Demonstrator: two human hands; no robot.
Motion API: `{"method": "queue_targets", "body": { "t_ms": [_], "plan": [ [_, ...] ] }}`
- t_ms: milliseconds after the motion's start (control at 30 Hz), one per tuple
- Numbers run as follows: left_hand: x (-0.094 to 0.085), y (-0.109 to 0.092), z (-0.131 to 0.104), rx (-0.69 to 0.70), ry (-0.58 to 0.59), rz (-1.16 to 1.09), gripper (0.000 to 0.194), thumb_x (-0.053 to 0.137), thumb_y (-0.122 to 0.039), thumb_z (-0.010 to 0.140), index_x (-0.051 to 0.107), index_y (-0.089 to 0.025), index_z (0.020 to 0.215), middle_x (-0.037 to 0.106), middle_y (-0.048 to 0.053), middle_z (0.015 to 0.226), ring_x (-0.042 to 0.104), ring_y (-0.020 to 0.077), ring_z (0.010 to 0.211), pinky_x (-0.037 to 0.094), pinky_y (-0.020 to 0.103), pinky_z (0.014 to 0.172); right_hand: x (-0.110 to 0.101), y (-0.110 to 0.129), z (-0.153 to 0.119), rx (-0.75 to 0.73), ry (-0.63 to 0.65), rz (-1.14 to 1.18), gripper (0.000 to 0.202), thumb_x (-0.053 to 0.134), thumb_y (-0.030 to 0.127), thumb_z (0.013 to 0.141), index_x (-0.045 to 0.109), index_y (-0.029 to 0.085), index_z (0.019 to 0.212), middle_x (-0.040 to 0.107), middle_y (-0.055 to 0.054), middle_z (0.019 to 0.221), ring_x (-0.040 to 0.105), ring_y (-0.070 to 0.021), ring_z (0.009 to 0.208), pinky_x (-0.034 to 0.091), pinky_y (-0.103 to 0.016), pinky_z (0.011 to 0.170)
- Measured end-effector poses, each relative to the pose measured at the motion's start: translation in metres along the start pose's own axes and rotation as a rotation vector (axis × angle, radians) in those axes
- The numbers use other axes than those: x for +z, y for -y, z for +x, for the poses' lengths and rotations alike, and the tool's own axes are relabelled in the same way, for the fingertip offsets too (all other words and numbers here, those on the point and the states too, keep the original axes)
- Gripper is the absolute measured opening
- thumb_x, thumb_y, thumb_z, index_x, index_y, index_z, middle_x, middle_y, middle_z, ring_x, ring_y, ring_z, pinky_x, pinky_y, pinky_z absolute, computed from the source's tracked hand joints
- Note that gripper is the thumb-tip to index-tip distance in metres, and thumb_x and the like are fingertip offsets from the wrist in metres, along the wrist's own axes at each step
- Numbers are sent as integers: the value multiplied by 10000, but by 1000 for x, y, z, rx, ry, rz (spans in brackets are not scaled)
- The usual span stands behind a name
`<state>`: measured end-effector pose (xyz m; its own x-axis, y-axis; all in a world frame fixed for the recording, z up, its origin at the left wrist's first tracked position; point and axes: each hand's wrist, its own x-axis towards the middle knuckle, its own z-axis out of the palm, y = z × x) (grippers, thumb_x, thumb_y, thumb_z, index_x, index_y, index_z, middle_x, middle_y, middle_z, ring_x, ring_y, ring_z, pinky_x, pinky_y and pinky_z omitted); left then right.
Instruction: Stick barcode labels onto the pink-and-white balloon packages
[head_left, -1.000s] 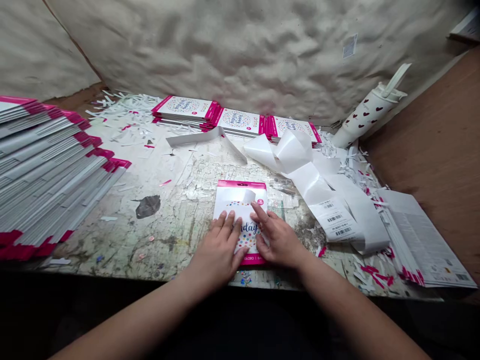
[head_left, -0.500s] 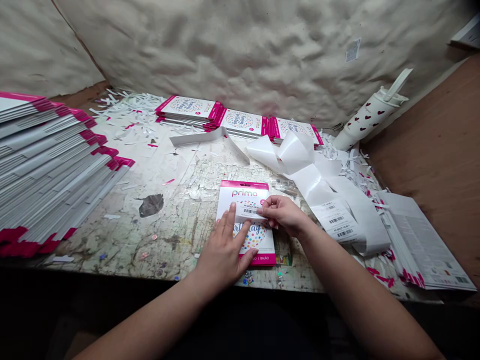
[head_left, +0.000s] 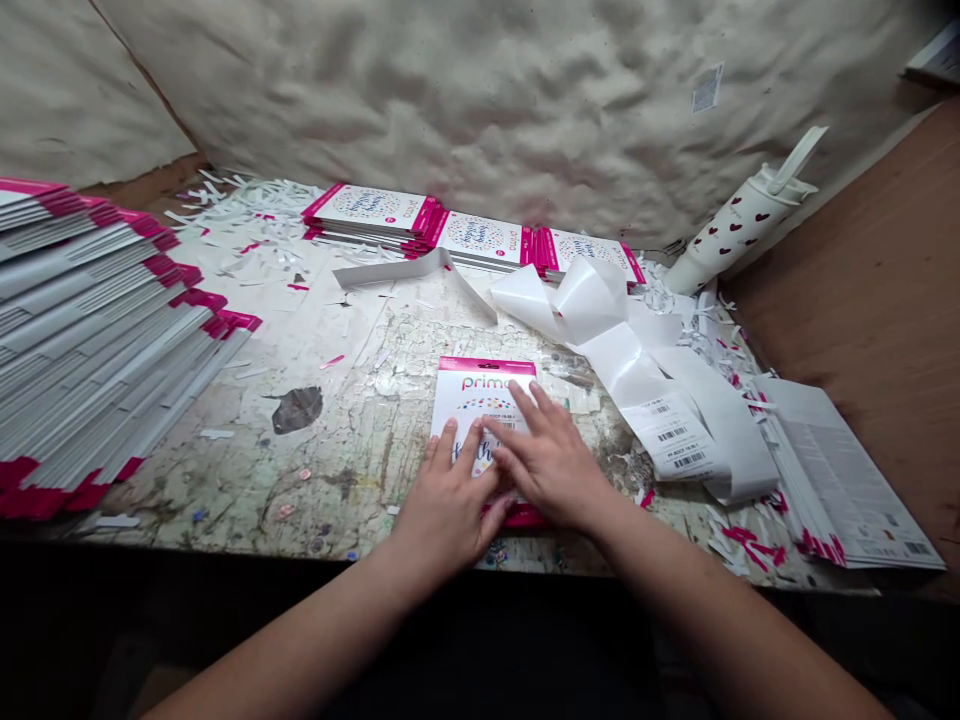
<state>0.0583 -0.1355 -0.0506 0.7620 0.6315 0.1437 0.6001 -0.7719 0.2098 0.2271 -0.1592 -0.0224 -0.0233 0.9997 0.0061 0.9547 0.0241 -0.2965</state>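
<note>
A white balloon packet point(head_left: 450, 385) with pink top and bottom bands lies flat near the table's front edge. A barcode label point(head_left: 504, 420) lies on its front, partly covered by fingers. My left hand point(head_left: 448, 500) rests on the packet's lower left, its fingers stretched out flat. Across the label and the packet's right side lies my right hand point(head_left: 559, 460), fingers spread. To the right, a long strip of label backing point(head_left: 607, 340) lies loosely coiled, with several barcode labels point(head_left: 679, 440) still on its near end.
Big stacks of pink-edged packets point(head_left: 97, 340) fill the left side. Smaller stacks point(head_left: 480, 240) stand along the back wall. A white tumbler with hearts point(head_left: 731, 235) leans at back right. Packets point(head_left: 862, 480) lie at the right edge. Paper scraps point(head_left: 247, 215) litter the table point(head_left: 360, 400).
My right hand has gone from pinching the label's edge to lying spread over the label and packet. The left hand stays on the packet. The view has shifted slightly.
</note>
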Motion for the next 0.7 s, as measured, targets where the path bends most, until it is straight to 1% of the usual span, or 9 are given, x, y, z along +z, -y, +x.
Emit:
{"method": "queue_targets", "body": {
  "t_ms": [67, 167, 300, 367, 433, 533, 600, 667, 700],
  "plan": [
    [-4, 5, 0, 15, 20, -33, 436, 470, -422, 849, 551, -251, 1242, 403, 160, 1403, 271, 430, 1312, 336, 594, 980, 10, -3, -14, 38, 62, -69, 481, 310, 498, 912, 408, 325, 1350, 202, -60, 1513, 135, -335, 1385, 192, -588, 1046],
    [-11, 22, 1, -26, 49, -102, 498, 396, -422, 882, 454, -210, 1328, 400, 144, 1411, 303, 341, 1325, 339, 516, 1023, 21, -14, -26, 217, 77, -145, 647, 295, 554, 893, 307, 171, 1415, 201, -112, 1501, 92, -332, 1392, 100, -590, 1077],
    [-15, 43, 5, -408, -27, -76, 595, 409, -472, 850, 488, -52, 1264, 333, 218, 1430, 185, 378, 1359, 199, 581, 1069, 26, -19, -29, 265, 111, 2, 671, 307, 497, 903, 257, 75, 1423, 168, -122, 1504, 86, -300, 1397, 63, -542, 1112],
    [-17, 45, 7, -454, -33, -267, 597, 442, -473, 832, 462, -75, 1276, 361, 211, 1418, 206, 380, 1352, 214, 588, 1060, 25, -17, -28, 263, 77, 182, 649, 377, 439, 888, 288, 63, 1409, 179, -143, 1501, 86, -288, 1399, 72, -515, 1122],
    [-22, 42, 8, -423, -70, -655, 600, 422, -441, 859, 319, -132, 1363, 427, 184, 1381, 375, 330, 1286, 350, 528, 1014, 19, -14, -27, 235, -20, 500, 639, 465, 413, 853, 326, 102, 1393, 257, -154, 1482, 165, -277, 1387, 156, -489, 1119],
    [-38, 42, 12, -323, -100, -1138, 606, 384, -381, 899, 119, -208, 1416, 508, 159, 1312, 569, 270, 1105, 498, 437, 878, -1, -14, -23, 191, -128, 1153, 631, 524, 400, 835, 280, 232, 1393, 479, -131, 1356, 484, -254, 1216, 418, -448, 975],
    [-54, 46, 17, -201, -43, -1193, 583, 380, -351, 904, 130, -219, 1414, 542, 153, 1278, 599, 264, 1055, 519, 416, 843, -18, -16, -18, 200, -74, 1454, 617, 578, 385, 813, 317, 264, 1359, 603, -116, 1211, 627, -249, 1006, 526, -402, 794],
    [-69, 47, 23, -116, -21, -1027, 550, 380, -333, 905, 193, -211, 1407, 529, 146, 1298, 569, 265, 1107, 504, 414, 880, -32, -17, -9, 244, 28, 1562, 557, 654, 368, 762, 455, 225, 1261, 663, -121, 1092, 663, -261, 881, 548, -373, 670],
    [-75, 44, 26, -126, -59, -866, 544, 381, -326, 904, 216, -200, 1406, 494, 147, 1335, 519, 271, 1171, 470, 432, 930, -37, -15, -3, 282, 44, 1579, 517, 681, 363, 738, 513, 201, 1200, 677, -124, 1051, 667, -268, 851, 550, -367, 635]
  ]
}}
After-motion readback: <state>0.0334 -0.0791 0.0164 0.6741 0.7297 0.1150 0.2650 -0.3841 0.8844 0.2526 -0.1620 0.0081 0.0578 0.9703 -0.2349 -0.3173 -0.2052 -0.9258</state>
